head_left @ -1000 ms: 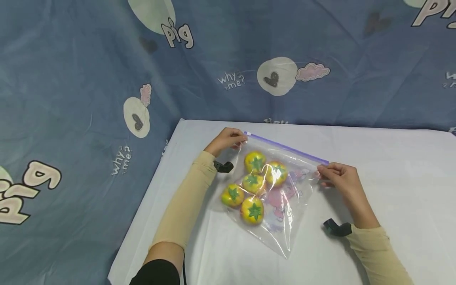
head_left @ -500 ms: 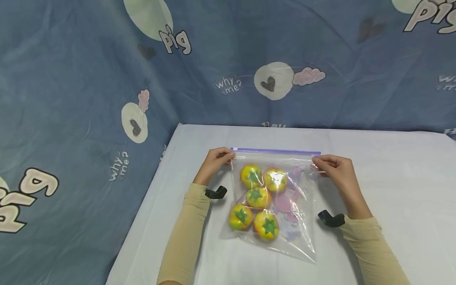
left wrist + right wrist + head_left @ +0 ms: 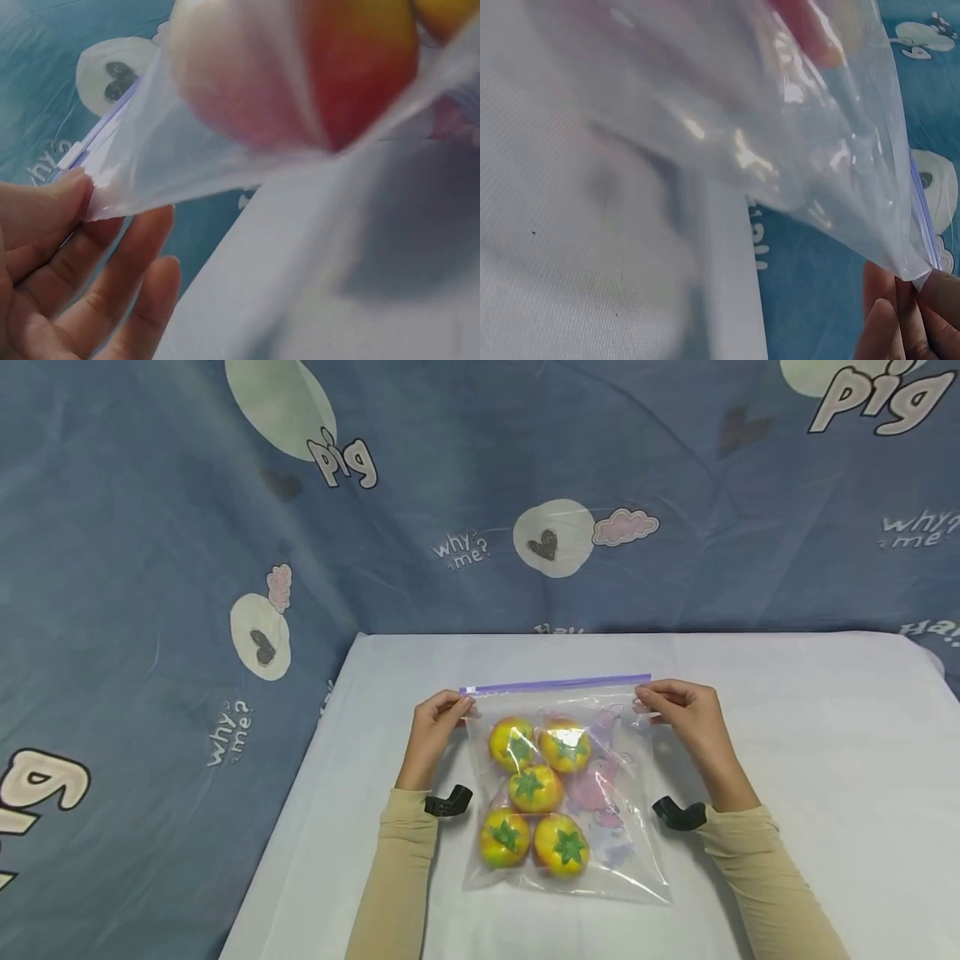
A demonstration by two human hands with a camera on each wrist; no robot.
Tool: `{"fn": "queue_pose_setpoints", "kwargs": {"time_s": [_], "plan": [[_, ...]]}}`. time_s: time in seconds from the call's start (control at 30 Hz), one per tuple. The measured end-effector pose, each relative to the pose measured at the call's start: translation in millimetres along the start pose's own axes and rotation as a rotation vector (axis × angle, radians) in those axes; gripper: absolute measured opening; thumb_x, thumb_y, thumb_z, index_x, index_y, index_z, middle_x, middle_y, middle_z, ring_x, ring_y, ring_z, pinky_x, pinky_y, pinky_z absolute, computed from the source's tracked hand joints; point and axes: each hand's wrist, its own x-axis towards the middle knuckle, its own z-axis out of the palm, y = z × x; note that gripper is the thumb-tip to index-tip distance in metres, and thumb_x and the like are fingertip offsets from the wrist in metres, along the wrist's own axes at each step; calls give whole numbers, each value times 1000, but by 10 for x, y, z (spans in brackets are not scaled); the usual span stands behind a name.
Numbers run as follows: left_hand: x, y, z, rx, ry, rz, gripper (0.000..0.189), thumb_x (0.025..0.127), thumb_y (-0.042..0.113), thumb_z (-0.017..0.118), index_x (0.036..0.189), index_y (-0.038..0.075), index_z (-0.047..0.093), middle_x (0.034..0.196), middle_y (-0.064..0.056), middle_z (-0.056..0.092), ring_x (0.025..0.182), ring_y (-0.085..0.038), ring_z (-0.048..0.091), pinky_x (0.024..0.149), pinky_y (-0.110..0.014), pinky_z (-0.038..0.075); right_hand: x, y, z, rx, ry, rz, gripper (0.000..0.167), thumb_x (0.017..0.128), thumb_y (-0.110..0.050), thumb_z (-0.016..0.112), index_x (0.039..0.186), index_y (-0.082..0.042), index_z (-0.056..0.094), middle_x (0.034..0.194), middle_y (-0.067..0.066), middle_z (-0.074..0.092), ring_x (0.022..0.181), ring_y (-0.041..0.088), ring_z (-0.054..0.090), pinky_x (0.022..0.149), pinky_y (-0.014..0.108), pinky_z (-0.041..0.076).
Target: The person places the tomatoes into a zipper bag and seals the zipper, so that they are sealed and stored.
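A clear plastic zip bag (image 3: 628,852) hangs by its two top corners between my hands, bearing a faint pink and purple print. Along its top runs a purple zip strip (image 3: 555,683), with a small white slider (image 3: 470,691) at the left end. Several yellow-red fruits (image 3: 536,788) with green star-shaped tops lie inside. My left hand (image 3: 435,731) pinches the upper left corner between thumb and forefinger; the other fingers spread loosely in the left wrist view. At the upper right corner, my right hand (image 3: 693,718) pinches the plastic just below the zip.
A white-covered table (image 3: 810,760) lies beneath the bag and both forearms. Behind and to the left hangs a blue printed cloth (image 3: 420,460). A dark camera mount sits on the left wrist (image 3: 448,802) and another on the right wrist (image 3: 678,814).
The bag has turned from slanting down rightward to nearly level, its right end now slightly higher. My left hand has come down toward me, the right hand slightly up and left. Both keep their pinch.
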Motion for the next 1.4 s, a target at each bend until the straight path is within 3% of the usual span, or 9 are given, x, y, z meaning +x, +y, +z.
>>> {"fn": "queue_pose_setpoints", "kwargs": {"time_s": [0.2, 0.5, 0.97, 1.2, 1.4], "plan": [[-42, 25, 24, -35, 0, 16, 27, 103, 22, 65, 109, -3, 70, 102, -15, 79, 87, -10, 76, 81, -25, 61, -15, 1, -3, 5, 5, -7, 41, 98, -22, 72, 116, 14, 69, 82, -21, 76, 76, -1, 74, 68, 20, 63], [-75, 57, 104, -83, 35, -4, 28, 103, 27, 65, 107, -1, 69, 92, 6, 80, 84, -9, 76, 75, -24, 61, -27, 0, -30, 8, -9, 2, 41, 98, -22, 72, 116, 14, 69, 83, -19, 76, 77, 0, 74, 69, 20, 63], [-88, 93, 154, -95, 66, 4, 20, 105, 23, 60, 107, 3, 66, 91, 7, 78, 83, -9, 75, 70, -23, 61, 1, 27, -54, -1, -26, 15, 43, 99, -25, 72, 118, 14, 68, 85, -21, 76, 80, -1, 74, 71, 21, 63], [-91, 112, 169, -80, 62, 21, 20, 106, 20, 60, 105, 1, 64, 94, -2, 79, 80, -7, 74, 65, -22, 57, -1, 31, -62, -19, -30, 22, 43, 99, -26, 71, 118, 13, 68, 85, -22, 75, 80, -3, 73, 70, 21, 63], [-90, 104, 168, -61, 53, 39, 19, 107, 20, 58, 105, 3, 64, 91, 5, 77, 82, -8, 75, 66, -22, 57, 2, 34, -59, -40, -32, 26, 43, 100, -27, 70, 116, 13, 68, 84, -24, 74, 80, -3, 72, 71, 21, 64]]}}
